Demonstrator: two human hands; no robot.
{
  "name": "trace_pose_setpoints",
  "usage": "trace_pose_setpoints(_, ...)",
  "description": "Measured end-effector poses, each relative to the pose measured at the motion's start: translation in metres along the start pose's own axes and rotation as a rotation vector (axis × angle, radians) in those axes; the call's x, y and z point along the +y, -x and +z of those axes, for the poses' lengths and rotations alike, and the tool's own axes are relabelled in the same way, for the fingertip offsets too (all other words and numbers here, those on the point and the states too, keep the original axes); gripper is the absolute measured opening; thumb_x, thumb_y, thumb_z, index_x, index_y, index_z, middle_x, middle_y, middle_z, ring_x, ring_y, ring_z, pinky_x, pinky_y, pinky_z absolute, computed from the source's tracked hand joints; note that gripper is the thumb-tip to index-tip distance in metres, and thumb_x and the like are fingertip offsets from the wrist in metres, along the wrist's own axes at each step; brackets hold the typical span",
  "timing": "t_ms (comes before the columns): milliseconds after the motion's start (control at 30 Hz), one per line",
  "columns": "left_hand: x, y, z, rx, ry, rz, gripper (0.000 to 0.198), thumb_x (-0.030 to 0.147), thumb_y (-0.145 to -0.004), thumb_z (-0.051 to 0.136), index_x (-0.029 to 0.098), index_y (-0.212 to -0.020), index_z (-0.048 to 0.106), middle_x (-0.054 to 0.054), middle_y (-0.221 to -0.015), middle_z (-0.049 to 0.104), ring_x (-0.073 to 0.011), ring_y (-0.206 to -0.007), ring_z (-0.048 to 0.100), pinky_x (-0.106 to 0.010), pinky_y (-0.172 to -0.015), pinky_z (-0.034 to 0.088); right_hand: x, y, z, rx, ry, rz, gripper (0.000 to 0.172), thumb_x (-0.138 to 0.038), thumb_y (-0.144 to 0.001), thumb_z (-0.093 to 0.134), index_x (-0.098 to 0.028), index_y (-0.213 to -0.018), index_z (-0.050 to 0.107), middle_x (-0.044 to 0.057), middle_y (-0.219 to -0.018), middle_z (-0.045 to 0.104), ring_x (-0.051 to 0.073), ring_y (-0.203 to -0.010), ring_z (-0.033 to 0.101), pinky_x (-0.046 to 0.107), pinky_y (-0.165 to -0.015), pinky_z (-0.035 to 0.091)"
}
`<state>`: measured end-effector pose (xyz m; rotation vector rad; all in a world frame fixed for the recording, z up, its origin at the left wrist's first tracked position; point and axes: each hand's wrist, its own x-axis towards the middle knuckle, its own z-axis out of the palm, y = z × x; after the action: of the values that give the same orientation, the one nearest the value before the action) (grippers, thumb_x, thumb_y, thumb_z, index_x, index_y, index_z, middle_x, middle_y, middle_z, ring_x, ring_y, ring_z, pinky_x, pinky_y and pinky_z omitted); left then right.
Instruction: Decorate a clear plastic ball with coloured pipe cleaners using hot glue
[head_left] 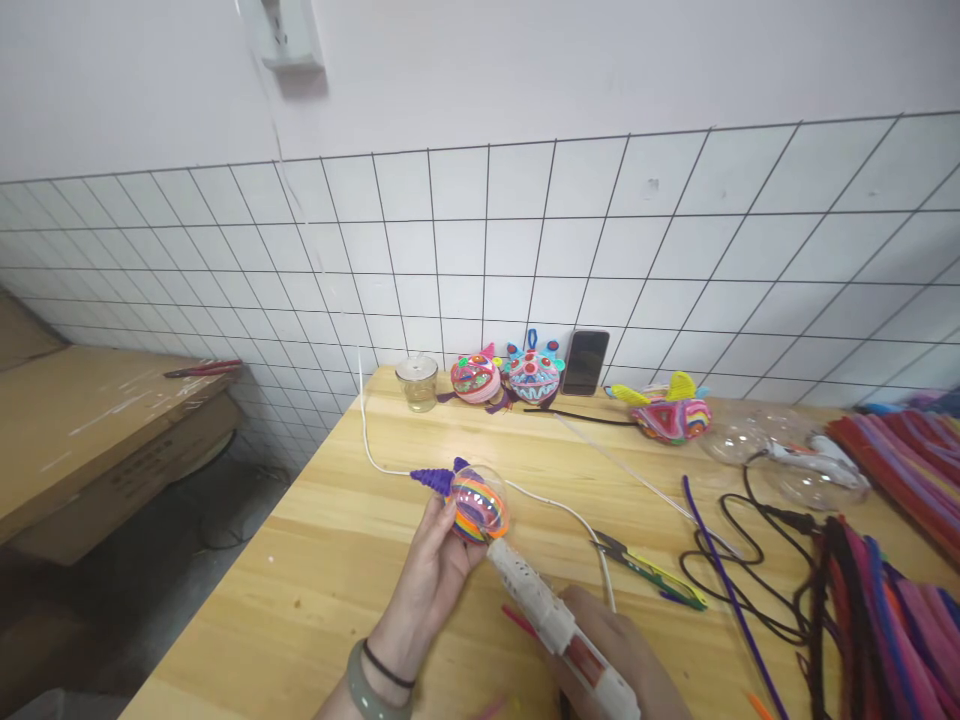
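My left hand (442, 555) is closed around a clear plastic ball (480, 500) wrapped in rainbow-coloured pipe cleaners. A purple coiled cone (432, 480) and a small purple point stick out from the ball's left and top. In my right hand (611, 640) is a white hot glue gun (536, 605), its nozzle at the ball's lower edge. Whether the tip touches the ball I cannot tell. A pink-red strip (517, 620) shows beside the gun, partly hidden by it.
Fuzzy ornaments (534, 375), a glass cup (418, 384) and a phone (585, 362) line the wall. Yellow-green snips (652, 572), a purple pipe cleaner (731, 590), black cable (720, 550), clear balls (817, 480) and pipe-cleaner bundles (900, 610) lie rightward. A white cord (365, 420) crosses the table.
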<state>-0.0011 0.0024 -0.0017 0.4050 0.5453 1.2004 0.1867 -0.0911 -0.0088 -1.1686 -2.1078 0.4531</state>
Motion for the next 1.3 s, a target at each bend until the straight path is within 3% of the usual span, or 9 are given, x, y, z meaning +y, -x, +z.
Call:
trace_pose_setpoints(733,0.0018,0.0031,0.0036,0.007,-0.006,-0.002,0.03,0.027,-0.08,0.073,0.021,-0.108,0.064,-0.005,-0.103,0.073,-0.0192,-0.085,0.068,-0.033,-0.072,0.057,-0.0052,-0.0009,-0.0069,-0.045,0.0,0.002,0.015,-0.023,-0.1,0.038,-0.024,-0.09,0.049,0.001,-0.078,0.059,0.014,-0.064,0.06,0.022,-0.055,0.044)
trace_pose_setpoints(1067,0.0013,0.0033,0.0058,0.009,-0.029,0.008,0.031,0.026,-0.079,0.073,0.022,-0.109,0.064,-0.004,-0.105,0.073,-0.0185,-0.087,0.068,-0.031,-0.073,0.056,-0.0078,-0.0036,-0.0064,0.017,0.015,-0.006,0.015,-0.022,-0.099,0.04,-0.025,-0.085,0.046,0.0,-0.072,0.057,0.013,-0.058,0.057,0.021,-0.051,0.043)
trace_pose_setpoints(1300,0.0033,0.0009,0.0002,0.023,-0.01,-0.015,0.019,0.028,-0.079,0.073,0.019,-0.095,0.067,-0.005,-0.098,0.074,-0.0191,-0.085,0.069,-0.033,-0.075,0.056,-0.0092,-0.0046,-0.0087,0.042,0.002,0.006,0.018,-0.027,-0.099,0.041,-0.025,-0.082,0.046,-0.002,-0.07,0.055,0.013,-0.055,0.056,0.021,-0.049,0.042)
